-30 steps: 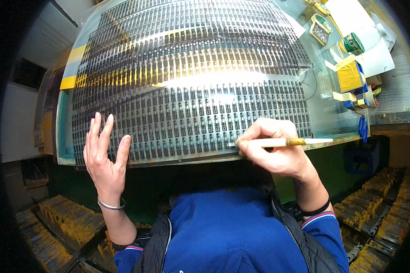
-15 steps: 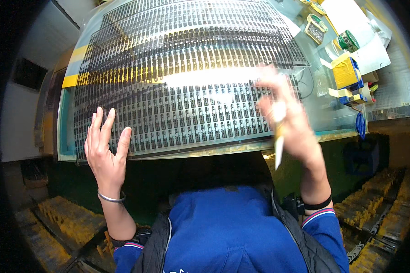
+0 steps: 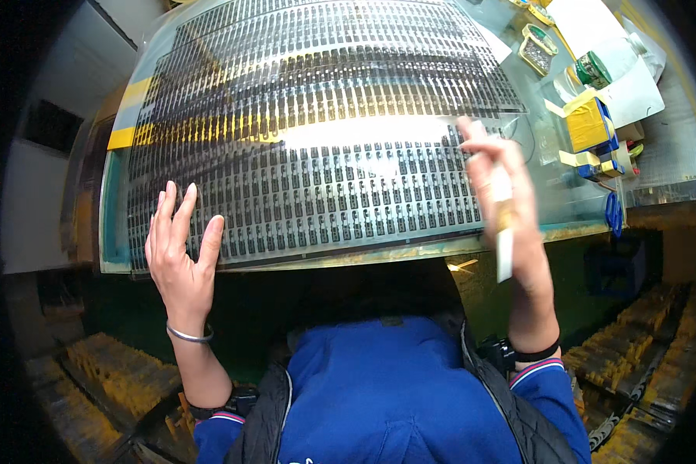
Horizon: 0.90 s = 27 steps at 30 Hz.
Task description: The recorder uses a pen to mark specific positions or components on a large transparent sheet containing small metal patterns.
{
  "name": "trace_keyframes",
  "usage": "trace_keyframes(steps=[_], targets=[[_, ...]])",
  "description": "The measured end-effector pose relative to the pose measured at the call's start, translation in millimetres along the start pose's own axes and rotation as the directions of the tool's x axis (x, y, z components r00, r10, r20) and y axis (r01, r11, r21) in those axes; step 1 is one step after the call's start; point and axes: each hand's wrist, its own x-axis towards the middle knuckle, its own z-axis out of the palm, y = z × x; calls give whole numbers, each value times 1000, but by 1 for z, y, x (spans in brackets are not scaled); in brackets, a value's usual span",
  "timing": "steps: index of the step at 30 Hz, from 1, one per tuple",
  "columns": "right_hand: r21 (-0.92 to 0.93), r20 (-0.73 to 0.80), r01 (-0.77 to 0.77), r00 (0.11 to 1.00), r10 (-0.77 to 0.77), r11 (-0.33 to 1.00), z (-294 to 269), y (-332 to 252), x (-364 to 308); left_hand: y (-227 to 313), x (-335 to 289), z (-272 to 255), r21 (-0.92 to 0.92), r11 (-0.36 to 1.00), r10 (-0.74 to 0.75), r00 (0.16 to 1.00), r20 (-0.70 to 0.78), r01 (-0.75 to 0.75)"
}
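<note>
A clear film sheet (image 3: 329, 209) printed with rows of small black shapes lies on a glass-topped table, overlapping similar sheets toward the far side. My left hand (image 3: 182, 251) rests on its near left corner, fingers and thumb stretched out, holding nothing. Over the sheet's right edge is my right hand (image 3: 510, 197), slightly blurred, its fingers partly bent. It holds a slim white stick-like tool (image 3: 505, 259) with a yellowish band, whose lower end points toward me. The tool's upper part is mostly hidden by the hand, and I cannot make out its exact kind.
On the right stand a yellow-and-blue block-shaped item (image 3: 588, 124), a green tin (image 3: 592, 70) and a small dish (image 3: 537, 50) of tiny pieces. Blue-handled scissors (image 3: 613, 213) hang at the table's near right edge. Yellow tape (image 3: 124, 138) marks the left side.
My right hand has moved a little to the right with the white stick-like tool, which now stands more upright in the view. My left hand stays in place on the sheet.
</note>
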Motion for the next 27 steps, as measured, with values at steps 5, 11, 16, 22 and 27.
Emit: trace_keyframes(steps=[5,11,16,22,27], targets=[[449,783,17,474,-402,893,43,-41,-31,1,1,-1,-5,1000,-5,1000,8,5],[466,658,-60,691,-300,883,26,-36,-26,-2,-1,-1,-23,1000,-7,1000,-10,7],[196,442,91,881,-171,976,10,-29,-13,-3,-1,1,-36,999,-13,1000,-25,12],[419,175,-363,932,318,832,27,-32,-8,-1,1,0,-37,999,18,999,-45,-20],[174,199,-285,948,250,943,31,-25,-6,-2,1,1,-30,999,10,998,-54,-11]])
